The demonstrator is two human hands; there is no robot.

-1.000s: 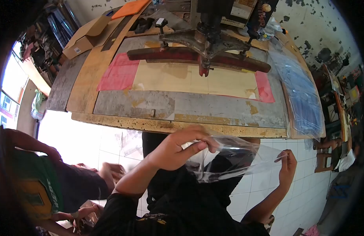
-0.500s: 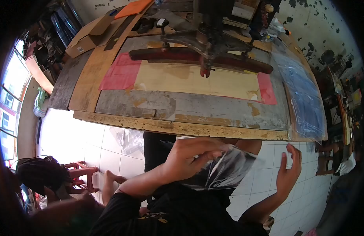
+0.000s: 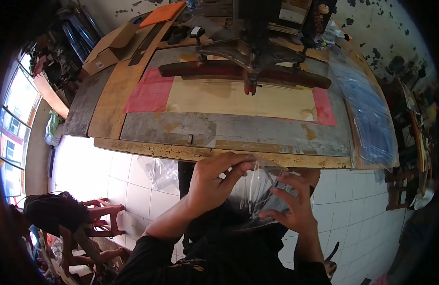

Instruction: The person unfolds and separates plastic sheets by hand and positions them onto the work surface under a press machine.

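Observation:
My left hand (image 3: pixel 213 180) pinches the top edge of a clear plastic sheet (image 3: pixel 257 187) between thumb and fingers, just in front of the table edge. The sheet is creased and shiny and hangs over my lap. At its right side is my right hand (image 3: pixel 298 204), fingers bent and spread apart, close against the plastic; whether the fingertips touch it I cannot tell. Beyond both hands, a pale yellow sheet (image 3: pixel 219 100) with pink ends lies on the worn table (image 3: pixel 167 128).
A heavy press bar (image 3: pixel 210 71) on a metal frame hangs over the table. Clear plastic sheets (image 3: pixel 371 128) are stacked at the right, with a cardboard box (image 3: pixel 105 52) at the back left. A seated person (image 3: pixel 56 216) is at lower left near a red stool (image 3: pixel 108 216).
My right hand has come in from the right to the plastic sheet. My left hand has moved slightly up and left with the sheet. A person at lower left shows more clearly.

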